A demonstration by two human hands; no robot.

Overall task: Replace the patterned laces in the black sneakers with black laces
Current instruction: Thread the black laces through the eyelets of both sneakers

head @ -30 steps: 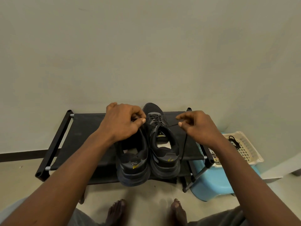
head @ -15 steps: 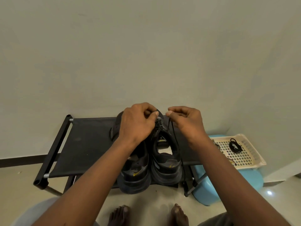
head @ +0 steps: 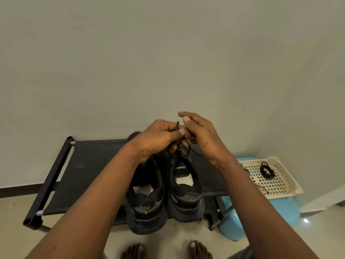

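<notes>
The left hand [head: 156, 135] pinches a loop of the black lace [head: 189, 148] close against the right hand [head: 202, 141], whose lower fingers seem curled round the same strand, both just above the tongue of the right sneaker [head: 184, 193] on the rack [head: 89, 165]. This looks like tying off; next, the loop needs drawing through snugly. The knot and eyelets are hidden behind the knuckles.

Black rack [head: 93, 165], two black sneakers [head: 184, 199] atop it
</notes>
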